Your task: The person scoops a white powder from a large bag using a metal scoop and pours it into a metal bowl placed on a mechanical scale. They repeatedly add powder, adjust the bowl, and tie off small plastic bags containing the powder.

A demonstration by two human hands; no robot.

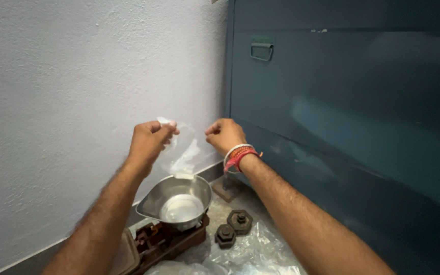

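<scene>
Clear plastic, thin and crinkled: a small bag (182, 153) hangs in the air between the two hands, just above the steel pan (176, 201) of a balance scale (166, 237). The left hand (148, 140) has its fingers pinched shut on one top corner of the bag; the right hand (225, 135), with thread bands (238, 155) at the wrist, is curled closed at the other side, most likely gripping the opposite edge, though the film is too faint there to be sure.

Such a bag looks very light, limp and slippery. It has no stiffness of its own, so it sags and folds wherever it is not held. It would be best taken at the top rim, with a firm pinch on each side, so the mouth stays up and whatever pale stuff sits low in it does not spill. A loose grip would probably let the film slide out.

Beside the scale stand two dark hexagonal iron weights (232, 229), touching or nearly so, on more clear plastic sheeting (260, 252). A white wall (77, 102) rises to the left and a blue-grey metal cabinet (357, 102) to the right.
</scene>
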